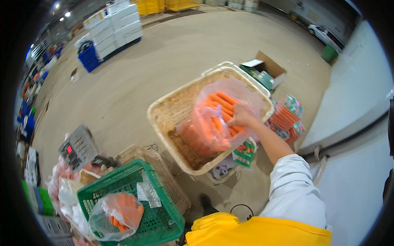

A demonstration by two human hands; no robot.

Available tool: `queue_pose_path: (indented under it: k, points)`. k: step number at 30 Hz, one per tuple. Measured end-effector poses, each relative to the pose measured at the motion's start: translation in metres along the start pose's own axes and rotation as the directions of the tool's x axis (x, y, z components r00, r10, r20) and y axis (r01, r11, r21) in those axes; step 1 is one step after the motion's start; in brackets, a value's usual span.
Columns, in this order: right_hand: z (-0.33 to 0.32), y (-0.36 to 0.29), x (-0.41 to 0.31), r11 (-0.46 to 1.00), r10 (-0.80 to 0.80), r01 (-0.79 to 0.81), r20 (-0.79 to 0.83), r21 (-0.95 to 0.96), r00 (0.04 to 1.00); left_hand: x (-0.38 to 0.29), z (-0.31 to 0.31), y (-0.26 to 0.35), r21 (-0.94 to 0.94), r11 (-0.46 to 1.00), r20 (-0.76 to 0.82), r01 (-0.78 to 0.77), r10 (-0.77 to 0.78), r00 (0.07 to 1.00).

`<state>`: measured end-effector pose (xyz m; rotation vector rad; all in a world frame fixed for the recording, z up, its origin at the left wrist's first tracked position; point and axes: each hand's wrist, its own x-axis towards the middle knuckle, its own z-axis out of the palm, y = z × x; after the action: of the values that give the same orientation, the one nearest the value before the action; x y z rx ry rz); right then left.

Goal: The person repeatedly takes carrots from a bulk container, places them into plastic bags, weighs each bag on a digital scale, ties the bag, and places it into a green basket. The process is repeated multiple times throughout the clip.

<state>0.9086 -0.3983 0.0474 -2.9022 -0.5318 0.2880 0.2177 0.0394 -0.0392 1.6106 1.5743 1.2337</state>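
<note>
My right hand [241,116] reaches into an open clear plastic bag [207,135] and grips carrots [224,106], its thumb and fingers around them. That bag, full of carrots, rests in a dirty cream plastic tub [172,111]. Only a sliver of my left hand [121,244] shows at the bottom edge, below a green perforated crate [163,212]; its pose is hidden. Inside the crate lies a smaller clear plastic bag [106,212] with several carrots, beside a strip of white labels [148,194].
A digital scale display [75,150] stands left of the crate. Packed carrot bags [286,115] and an open cardboard box [274,69] lie beyond the tub. White panels [347,80] rise on the right. Stacked white boxes [115,29] stand farther back.
</note>
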Motion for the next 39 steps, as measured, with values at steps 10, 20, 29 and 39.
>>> queue_pose_path:
  k: [10,20,29,39]
  points:
    - [-0.013,-0.025,-0.039,0.994,-0.013,0.015,-0.020,0.105,1.000,0.015,0.012,0.007,0.052,0.996,0.093,0.075,-0.079,0.992]
    - [-0.012,-0.026,-0.039,1.000,-0.026,0.025,0.060,0.009,0.998,0.006,0.017,0.021,-0.055,0.998,0.056,-0.025,0.028,0.998]
    - [-0.006,0.002,-0.019,0.983,-0.093,0.056,0.209,0.177,0.974,0.003,-0.009,-0.030,-0.048,0.991,0.064,0.125,-0.122,0.990]
    - [-0.011,-0.040,-0.027,0.991,-0.002,0.044,0.318,-0.124,0.948,-0.020,0.015,-0.010,-0.195,0.958,0.077,0.211,-0.199,0.977]
